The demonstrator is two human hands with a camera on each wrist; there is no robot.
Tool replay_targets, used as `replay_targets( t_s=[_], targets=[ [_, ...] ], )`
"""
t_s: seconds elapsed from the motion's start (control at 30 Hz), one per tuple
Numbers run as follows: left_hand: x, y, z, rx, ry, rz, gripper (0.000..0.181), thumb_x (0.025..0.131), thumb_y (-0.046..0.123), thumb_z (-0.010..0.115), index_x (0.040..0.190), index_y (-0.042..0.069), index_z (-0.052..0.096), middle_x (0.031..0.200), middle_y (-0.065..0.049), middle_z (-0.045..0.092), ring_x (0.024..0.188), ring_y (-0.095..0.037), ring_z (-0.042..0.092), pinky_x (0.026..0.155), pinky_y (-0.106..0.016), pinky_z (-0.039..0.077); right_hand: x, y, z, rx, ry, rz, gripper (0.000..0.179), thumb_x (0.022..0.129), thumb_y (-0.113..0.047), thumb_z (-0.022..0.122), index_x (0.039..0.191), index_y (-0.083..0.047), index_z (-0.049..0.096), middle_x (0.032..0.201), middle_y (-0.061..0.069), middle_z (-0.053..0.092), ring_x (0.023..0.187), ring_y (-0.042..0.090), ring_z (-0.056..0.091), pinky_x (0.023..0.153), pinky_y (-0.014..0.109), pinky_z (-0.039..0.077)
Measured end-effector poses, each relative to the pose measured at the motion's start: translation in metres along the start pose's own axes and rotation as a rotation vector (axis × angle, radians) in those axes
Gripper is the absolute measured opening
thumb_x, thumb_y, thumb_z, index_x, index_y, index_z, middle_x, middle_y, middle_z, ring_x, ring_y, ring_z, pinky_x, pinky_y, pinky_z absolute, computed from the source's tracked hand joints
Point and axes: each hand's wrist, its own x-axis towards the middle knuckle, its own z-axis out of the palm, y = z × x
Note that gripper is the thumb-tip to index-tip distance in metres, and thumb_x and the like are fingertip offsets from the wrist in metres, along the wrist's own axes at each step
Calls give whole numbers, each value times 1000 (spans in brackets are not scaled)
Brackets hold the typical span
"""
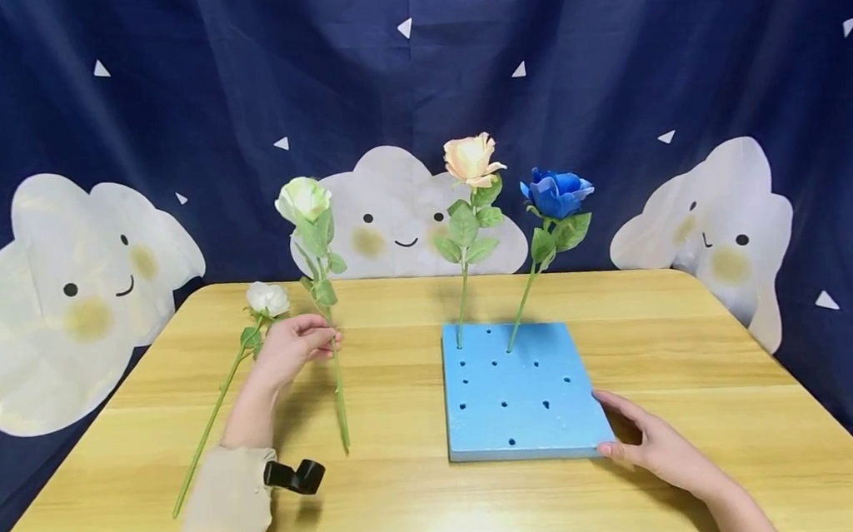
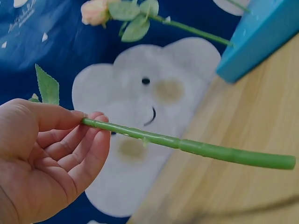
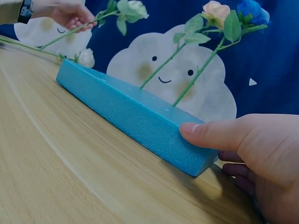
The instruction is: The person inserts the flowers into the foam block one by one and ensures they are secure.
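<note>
My left hand [image 1: 299,343] pinches the green stem [image 2: 210,150] of a pale green-white artificial rose [image 1: 304,199] between thumb and fingers. The rose stands upright, bloom at the top, its bare stem end pointing down. On the table at right lies a square blue foam board [image 1: 529,425] dotted with small holes. My right hand [image 1: 655,448] holds the board's near right corner, thumb [image 3: 198,132] against the front face and other fingers along the right side. A peach rose [image 1: 473,162] and a blue rose [image 1: 558,194] stand in holes toward the board's back edge.
A white rose [image 1: 268,298] lies on the wooden table [image 1: 400,502], left of and partly behind my left arm. A dark blue curtain [image 1: 411,75] with smiling white clouds hangs behind the table's far edge. A black strap mount [image 1: 296,477] sticks out from my left sleeve.
</note>
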Motion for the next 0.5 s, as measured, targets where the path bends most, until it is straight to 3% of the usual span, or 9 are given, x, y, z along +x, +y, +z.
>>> replay_targets(
  t_s=[0.1, 0.27, 0.5],
  targets=[
    [4, 7, 12, -26, -5, 20, 19, 90, -4, 51, 101, -20, 50, 85, -13, 67, 74, -12, 65, 69, -26, 54, 0, 0, 0, 6, 2, -1, 71, 84, -30, 68, 142, -6, 34, 142, 20, 37, 130, 39, 29, 93, 12, 29],
    [12, 17, 31, -53, -9, 45, 21, 90, -4, 53, 104, -21, 52, 86, -17, 66, 73, -12, 65, 72, -30, 54, 0, 0, 0, -8, -1, 11, 71, 84, -31, 67, 143, -8, 34, 142, 19, 36, 130, 38, 29, 98, 27, 32],
    [19, 31, 56, -58, 9, 84, 20, 90, -5, 52, 104, -19, 55, 91, -25, 66, 74, -12, 65, 70, -26, 54, 1, 0, 0, -15, -7, 15, 72, 84, -31, 67, 143, -8, 33, 142, 18, 37, 130, 38, 29, 98, 37, 33]
  ],
)
